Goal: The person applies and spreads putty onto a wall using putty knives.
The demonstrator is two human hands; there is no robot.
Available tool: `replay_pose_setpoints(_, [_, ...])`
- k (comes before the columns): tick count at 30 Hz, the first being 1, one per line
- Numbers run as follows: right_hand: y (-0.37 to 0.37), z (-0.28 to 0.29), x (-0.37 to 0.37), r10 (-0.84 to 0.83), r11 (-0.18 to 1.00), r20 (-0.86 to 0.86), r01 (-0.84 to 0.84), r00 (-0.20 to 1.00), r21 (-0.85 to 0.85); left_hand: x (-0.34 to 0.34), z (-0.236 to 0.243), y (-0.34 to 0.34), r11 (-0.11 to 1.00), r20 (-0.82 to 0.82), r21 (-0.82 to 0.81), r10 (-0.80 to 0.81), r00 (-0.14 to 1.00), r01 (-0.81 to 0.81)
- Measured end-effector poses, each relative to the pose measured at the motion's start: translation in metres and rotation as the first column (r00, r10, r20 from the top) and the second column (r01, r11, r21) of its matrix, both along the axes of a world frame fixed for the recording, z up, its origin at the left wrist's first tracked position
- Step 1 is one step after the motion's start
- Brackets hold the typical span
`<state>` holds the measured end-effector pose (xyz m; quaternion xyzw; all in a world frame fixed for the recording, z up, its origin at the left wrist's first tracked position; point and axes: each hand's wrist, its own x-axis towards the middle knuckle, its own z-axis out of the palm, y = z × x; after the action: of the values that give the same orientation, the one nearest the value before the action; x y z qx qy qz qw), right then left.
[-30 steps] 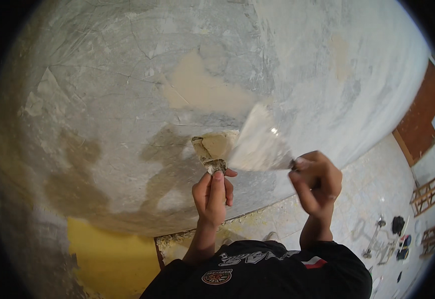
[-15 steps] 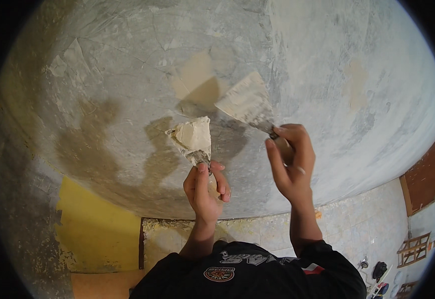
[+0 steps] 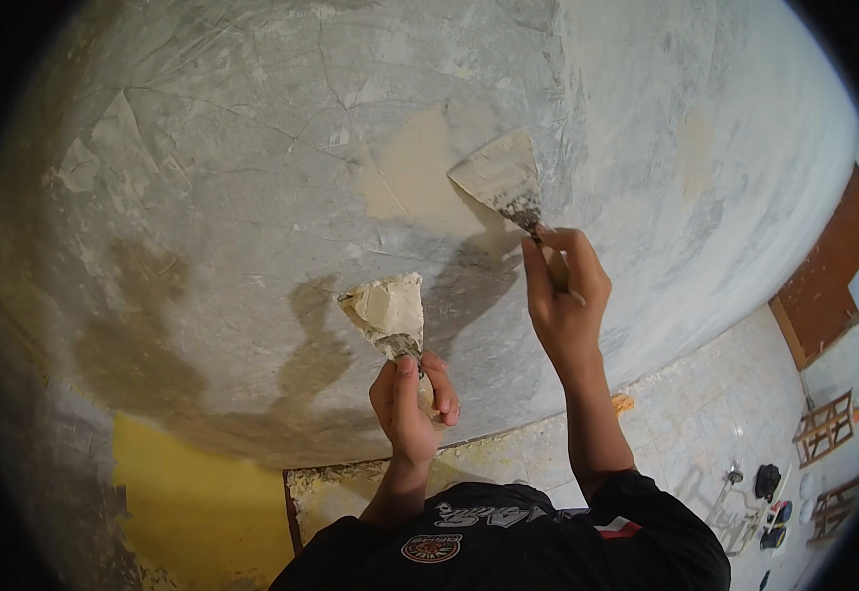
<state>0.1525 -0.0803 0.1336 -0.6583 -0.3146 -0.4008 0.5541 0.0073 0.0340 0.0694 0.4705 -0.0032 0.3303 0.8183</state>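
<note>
My left hand (image 3: 412, 406) is closed round the handle of a putty knife (image 3: 386, 310), its blade heaped with thick cream putty and held off the wall. Further up and to the right, my right hand (image 3: 569, 286) grips a second, wider putty knife (image 3: 504, 177). That blade has a thin smear of putty over it, and its left corner meets the edge of a fresh cream patch (image 3: 412, 167) on the grey wall (image 3: 252, 187). Whether the whole blade edge presses on the wall I cannot tell.
Another pale patch (image 3: 697, 153) shows on the wall at the right. Below the wall lies a spattered tile floor (image 3: 680, 443). A yellow panel (image 3: 188, 502) is at lower left, a wooden frame (image 3: 825, 429) and several small tools (image 3: 769, 483) at lower right.
My right putty knife has moved slightly right and up, its blade now at the patch's right edge. The patch looks larger. My left hand and its loaded knife sit lower in view.
</note>
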Motion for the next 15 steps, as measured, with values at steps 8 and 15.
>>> replay_pose_setpoints(8, [0.013,0.024,-0.013,-0.048,0.998,0.226,0.038,0.973,0.047,-0.004,-0.008,0.013,0.986,-0.047,0.067,-0.149,0.988,0.152])
replay_pose_setpoints(15, [0.006,0.005,-0.011,-0.083,0.997,-0.079,0.083,0.993,-0.002,-0.012,-0.014,0.022,0.973,-0.008,0.109,-0.203,0.979,0.203])
